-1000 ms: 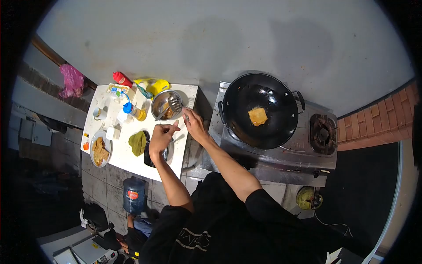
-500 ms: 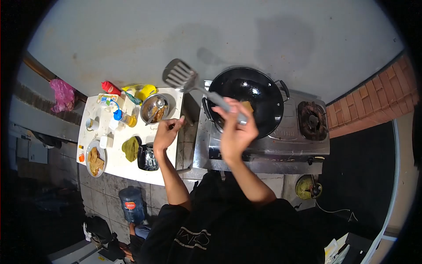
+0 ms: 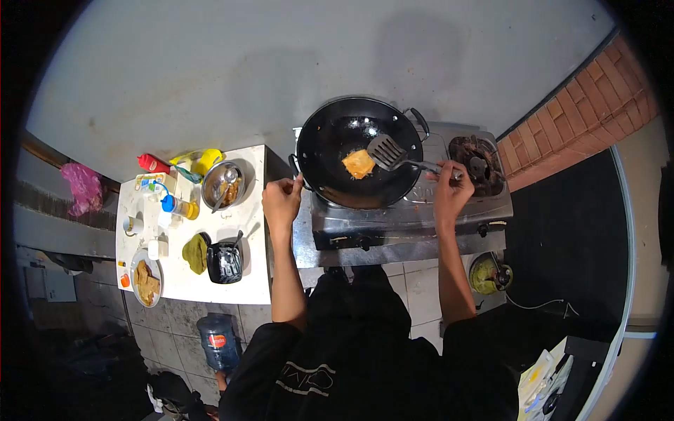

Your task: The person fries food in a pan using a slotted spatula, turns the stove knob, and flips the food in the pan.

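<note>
Item: one folded, golden-brown piece of food (image 3: 359, 164), laid flat in an oiled black wok (image 3: 337, 133) set on a steel stove (image 3: 421, 234).

Progress: fried pieces (image 3: 147, 283) of like colour are kept on a plate (image 3: 144, 254) at the far left of the desk (image 3: 179, 281); by these, part of the frying is judged done. Browning of the piece in the wok is judged well advanced on its upper face; the underside is hidden. The piece is not yet out of the wok. Some brown mixture (image 3: 228, 193) is left in a steel bowl (image 3: 213, 176) on the desk.

Hands: the right hand (image 3: 453, 198) is closed around the handle of a slotted spatula (image 3: 386, 151). The left hand (image 3: 282, 203) is part-curled beside the wok's left handle (image 3: 293, 166); whether that is gripped cannot be told.

Position: the piece is situated between the two hands, beyond both, and touched by neither. The spatula's blade is held just beside its right edge; contact cannot be made out.
</note>
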The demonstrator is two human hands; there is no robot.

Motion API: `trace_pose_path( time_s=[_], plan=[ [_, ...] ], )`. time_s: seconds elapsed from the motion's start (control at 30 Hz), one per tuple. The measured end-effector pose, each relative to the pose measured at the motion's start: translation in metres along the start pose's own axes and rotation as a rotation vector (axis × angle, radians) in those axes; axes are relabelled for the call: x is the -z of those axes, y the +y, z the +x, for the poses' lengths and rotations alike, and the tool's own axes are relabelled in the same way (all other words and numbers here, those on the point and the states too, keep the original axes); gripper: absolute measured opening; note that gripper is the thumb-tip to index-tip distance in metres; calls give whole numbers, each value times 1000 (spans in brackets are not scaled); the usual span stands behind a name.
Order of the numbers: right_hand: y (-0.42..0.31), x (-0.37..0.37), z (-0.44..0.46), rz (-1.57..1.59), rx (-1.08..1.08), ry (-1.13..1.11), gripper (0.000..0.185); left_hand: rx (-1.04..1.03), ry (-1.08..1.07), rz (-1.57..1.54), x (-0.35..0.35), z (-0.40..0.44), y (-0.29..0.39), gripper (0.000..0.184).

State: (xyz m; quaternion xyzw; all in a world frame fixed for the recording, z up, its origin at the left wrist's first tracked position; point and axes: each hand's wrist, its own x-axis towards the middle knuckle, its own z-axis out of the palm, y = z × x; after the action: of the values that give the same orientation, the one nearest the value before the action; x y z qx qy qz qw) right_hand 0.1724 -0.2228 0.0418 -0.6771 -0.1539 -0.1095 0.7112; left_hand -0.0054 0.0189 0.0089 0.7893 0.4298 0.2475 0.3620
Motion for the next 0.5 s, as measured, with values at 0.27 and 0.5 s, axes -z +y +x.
trace_pose_path(
  time_s=[0.27,0.5],
  plan=[
    [30,-20,-13,23,-83,-86,20,-25,116,-52,-5,5,-4,31],
    [42,-34,-19,-8,-15,-201,14,-26,106,-57,-2,6,0,29]
  ],
)
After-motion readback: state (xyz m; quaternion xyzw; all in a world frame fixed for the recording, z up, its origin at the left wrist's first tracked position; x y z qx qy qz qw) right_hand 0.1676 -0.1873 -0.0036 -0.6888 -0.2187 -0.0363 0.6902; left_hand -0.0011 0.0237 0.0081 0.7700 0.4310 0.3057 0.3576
